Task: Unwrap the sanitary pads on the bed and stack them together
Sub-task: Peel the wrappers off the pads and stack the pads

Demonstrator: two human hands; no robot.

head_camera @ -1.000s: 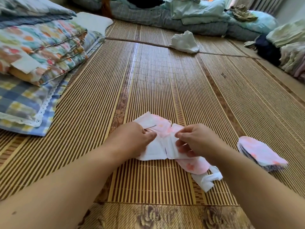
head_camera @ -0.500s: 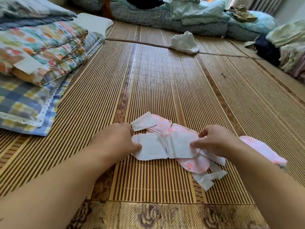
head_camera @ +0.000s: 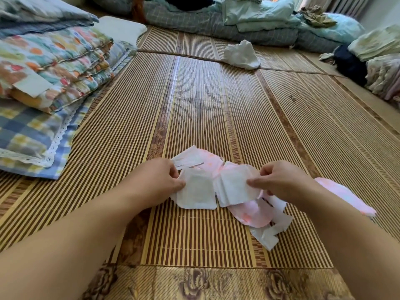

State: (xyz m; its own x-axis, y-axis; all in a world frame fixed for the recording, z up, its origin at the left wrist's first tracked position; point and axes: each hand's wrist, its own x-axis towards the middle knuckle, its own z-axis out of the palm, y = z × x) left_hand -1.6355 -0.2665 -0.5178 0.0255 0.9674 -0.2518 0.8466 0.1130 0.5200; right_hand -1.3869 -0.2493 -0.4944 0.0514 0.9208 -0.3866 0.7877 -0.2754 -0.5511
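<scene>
I see the left hand (head_camera: 155,182) pinching the left edge of the white sanitary pad (head_camera: 197,193) and the right hand (head_camera: 281,182) pinching its right panel between thumb and forefinger. The pad lies spread between them on the ribbed bamboo mat (head_camera: 194,105), soft, papery and creased into squarish, round-cornered panels. Under the right hand lies the thin, mottled pink wrapper (head_camera: 249,215), round-edged, with crumpled white paper strips (head_camera: 272,230) touching it, and outside the right wrist a pile of pink-backed pads (head_camera: 344,195) rests, partly hidden by the forearm.
</scene>
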